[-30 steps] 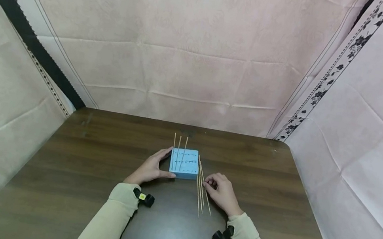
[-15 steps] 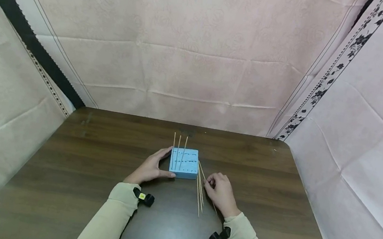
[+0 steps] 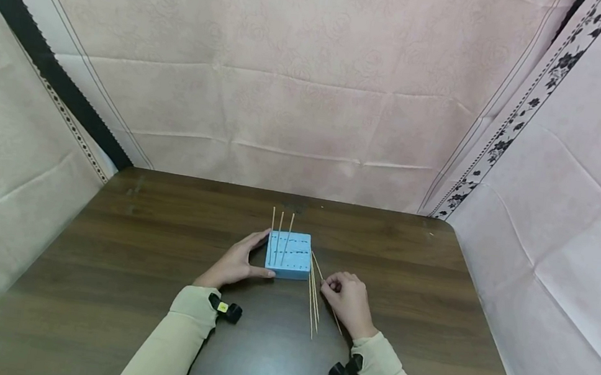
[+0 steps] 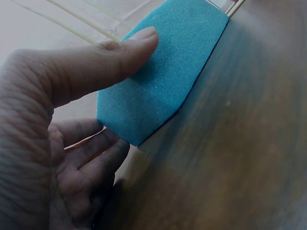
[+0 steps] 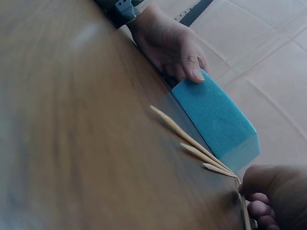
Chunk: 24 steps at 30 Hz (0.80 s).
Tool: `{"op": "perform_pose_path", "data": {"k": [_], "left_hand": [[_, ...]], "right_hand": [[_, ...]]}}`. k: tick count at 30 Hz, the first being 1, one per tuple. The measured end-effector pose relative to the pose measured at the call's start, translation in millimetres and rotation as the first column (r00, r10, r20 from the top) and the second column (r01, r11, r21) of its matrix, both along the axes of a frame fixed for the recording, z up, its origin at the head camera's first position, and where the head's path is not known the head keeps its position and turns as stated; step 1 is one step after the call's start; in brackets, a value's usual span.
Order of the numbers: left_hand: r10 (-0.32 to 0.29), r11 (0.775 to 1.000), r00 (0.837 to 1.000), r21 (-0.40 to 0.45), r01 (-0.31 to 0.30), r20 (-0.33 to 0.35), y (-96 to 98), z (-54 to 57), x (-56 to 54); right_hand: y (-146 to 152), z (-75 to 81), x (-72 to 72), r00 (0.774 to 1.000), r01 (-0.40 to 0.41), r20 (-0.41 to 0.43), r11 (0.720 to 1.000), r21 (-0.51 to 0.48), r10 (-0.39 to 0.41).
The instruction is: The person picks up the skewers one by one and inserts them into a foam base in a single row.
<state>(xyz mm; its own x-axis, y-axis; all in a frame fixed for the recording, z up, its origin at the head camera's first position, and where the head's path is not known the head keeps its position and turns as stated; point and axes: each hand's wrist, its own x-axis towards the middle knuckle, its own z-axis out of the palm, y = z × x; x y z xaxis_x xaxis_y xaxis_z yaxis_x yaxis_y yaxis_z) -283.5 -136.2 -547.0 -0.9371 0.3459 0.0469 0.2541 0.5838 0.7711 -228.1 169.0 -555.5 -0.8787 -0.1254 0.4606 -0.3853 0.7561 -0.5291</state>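
Note:
A light-blue foam block (image 3: 299, 255) with rows of small holes lies on the table. My left hand (image 3: 238, 263) holds its left side, thumb on the near face (image 4: 168, 62) and other fingers round the left edge. Three thin wooden skewers (image 3: 281, 226) stand in the block's left part. Several more skewers (image 5: 178, 130) lie loose beside its right side, fanned toward me, with pointed near ends. My right hand (image 3: 347, 299) is to their right, pinching one skewer (image 5: 245, 213) between thumb and curled fingers. The held skewer's near end shows below the hand in the head view.
The brown wooden table (image 3: 173, 216) has a back edge beyond the block. Pale cloth curtains (image 3: 309, 120) hang behind and at both sides. A black wrist camera (image 3: 339, 374) sits on the right sleeve, and another one (image 3: 231, 312) on the left.
My right hand has drawn one skewer slightly apart from the loose ones, its near end swinging to the right. The left hand and the block keep their place.

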Motion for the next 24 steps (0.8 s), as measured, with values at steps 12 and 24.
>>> {"op": "perform_pose_path", "data": {"k": [12, 24], "left_hand": [[0.001, 1.0, 1.0, 0.003, -0.002, 0.006, 0.2, -0.7, -0.1], [0.001, 1.0, 1.0, 0.006, -0.001, 0.003, -0.3, 0.2, -0.1]], "right_hand": [[0.9, -0.7, 0.3, 1.0, 0.014, -0.018, 0.999, 0.029, -0.013], [7.6, 8.2, -2.5, 1.0, 0.023, 0.012, 0.998, 0.058, -0.024]]}}
